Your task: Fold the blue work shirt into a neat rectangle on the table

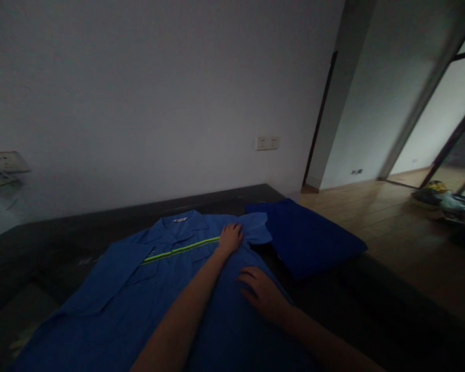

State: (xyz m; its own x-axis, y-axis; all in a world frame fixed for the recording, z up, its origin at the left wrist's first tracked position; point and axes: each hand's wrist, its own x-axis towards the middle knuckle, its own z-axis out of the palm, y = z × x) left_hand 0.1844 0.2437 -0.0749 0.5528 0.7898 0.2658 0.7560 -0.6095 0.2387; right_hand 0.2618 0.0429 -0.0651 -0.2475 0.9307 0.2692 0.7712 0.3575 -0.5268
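A blue short-sleeved work shirt (139,305) lies spread front side up, its collar pointing away from me. A yellow-green stripe crosses its chest. My left hand (231,238) rests flat on the shirt near the base of the right-hand sleeve, fingers extended. Closer to me, my right hand (261,292) is over the shirt's right side, fingers apart and slightly curved, with nothing in it. Whether its fingertips touch the cloth I cannot tell. Beside the right-hand sleeve lies a folded darker blue cloth (313,237).
The shirt is on a dark table (240,195) against a pale wall (158,103). Sockets (267,143) are set in the wall, with more at the far left. On the wooden floor (383,199) at right, a heap of bags (453,206) sits near a door frame.
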